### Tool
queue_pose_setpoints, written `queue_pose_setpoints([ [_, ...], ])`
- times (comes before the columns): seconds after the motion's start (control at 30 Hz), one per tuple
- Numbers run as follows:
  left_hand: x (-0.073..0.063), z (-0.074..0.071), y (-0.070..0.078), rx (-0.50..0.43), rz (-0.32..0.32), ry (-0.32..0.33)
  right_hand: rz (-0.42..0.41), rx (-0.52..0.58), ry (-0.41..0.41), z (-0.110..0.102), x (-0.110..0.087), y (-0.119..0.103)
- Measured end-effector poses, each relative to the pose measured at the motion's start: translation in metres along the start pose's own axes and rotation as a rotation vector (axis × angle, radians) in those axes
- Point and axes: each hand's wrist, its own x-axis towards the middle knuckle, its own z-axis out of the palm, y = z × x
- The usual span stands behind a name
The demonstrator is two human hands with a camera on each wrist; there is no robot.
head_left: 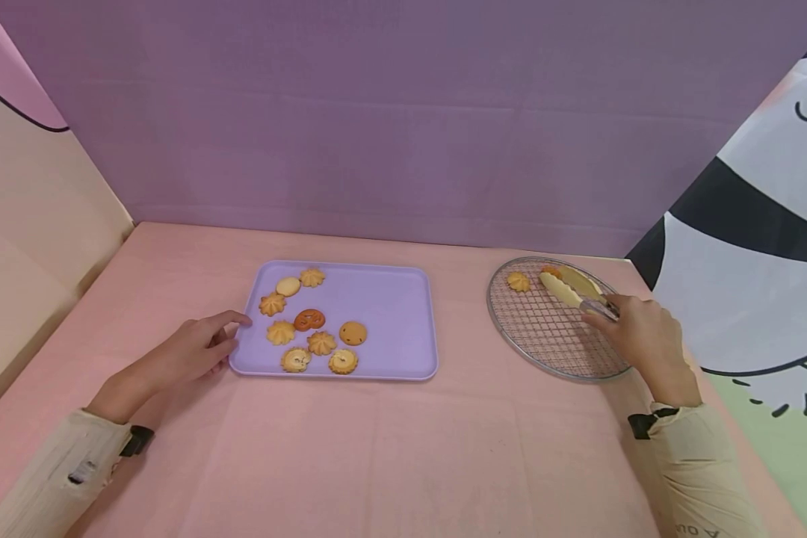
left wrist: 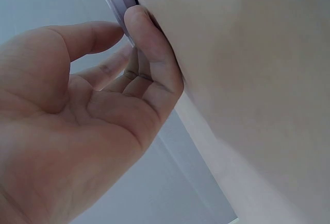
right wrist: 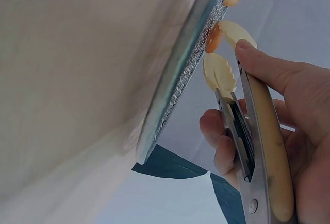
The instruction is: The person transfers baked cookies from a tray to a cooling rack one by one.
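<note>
My left hand (head_left: 191, 347) touches the left rim of a lilac tray (head_left: 397, 321), its fingers relaxed and bent. Several cookies lie there, including a pretzel (head_left: 309, 320), a round speckled cookie (head_left: 353, 333) and a smooth oval one (head_left: 288, 287). My right hand (head_left: 645, 340) grips metal tongs (right wrist: 265, 157) with cream scalloped tips (right wrist: 219, 72). Those tips are spread over a round wire rack (head_left: 545, 344), on either side of an orange-brown cookie (right wrist: 213, 38). Whether they touch it, I cannot tell. A star-shaped cookie (head_left: 518, 282) sits on the rack, left of the tongs.
A pink cloth (head_left: 444, 448) covers the table. Behind it rises a purple backdrop (head_left: 390, 149), and a black-and-white printed panel (head_left: 746, 246) stands at the right, close to the rack. Pink cloth separates the tray from the rack.
</note>
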Motion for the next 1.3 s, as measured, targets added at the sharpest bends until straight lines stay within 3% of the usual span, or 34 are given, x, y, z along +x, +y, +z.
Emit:
queue_pose_setpoints([
  [0.6,0.0,0.001,-0.001,-0.005,0.01,0.002,-0.024,0.009,0.063,-0.011,-0.001,-0.01],
  [1.3,0.0,0.001,-0.002,0.004,0.017,0.005,-0.17,0.051,0.196,-0.032,-0.008,-0.051],
])
